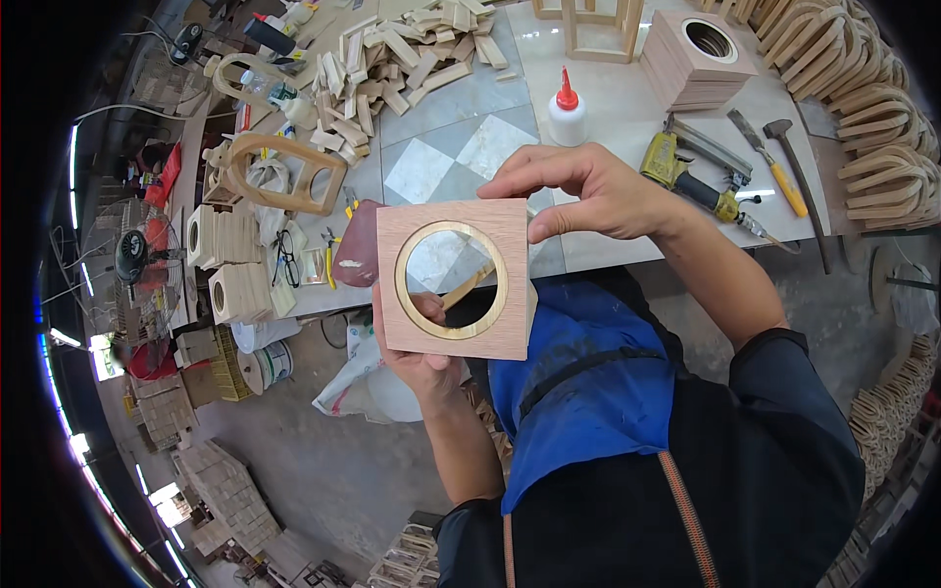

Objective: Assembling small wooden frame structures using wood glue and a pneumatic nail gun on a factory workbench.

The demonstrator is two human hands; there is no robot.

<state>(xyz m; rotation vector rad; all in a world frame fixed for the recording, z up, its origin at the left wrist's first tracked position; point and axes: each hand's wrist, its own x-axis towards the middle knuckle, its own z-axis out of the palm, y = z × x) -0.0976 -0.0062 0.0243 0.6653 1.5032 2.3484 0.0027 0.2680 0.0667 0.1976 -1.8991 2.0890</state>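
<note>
A square reddish-brown wooden panel [387,265] with a large round hole faces up in front of me. A paler wooden ring [404,294] lines the hole. My left hand [421,367] grips the panel from below at its lower left, and some of its fingertips show through the hole. A pale wood strip [470,284] is also visible through the opening. By the upper right corner, my right hand [588,191] is open, thumb and fingers apart. Its fingertips are very close to the panel's edges; whether they touch is unclear.
A white glue bottle [567,120] with a red cap stands behind the panel. To the right lie a green nail gun [676,167], a chisel [774,171] and a hammer [796,176]. Stacked holed blocks [691,64], loose wood pieces [392,69] and arched frames [284,171] surround the work area.
</note>
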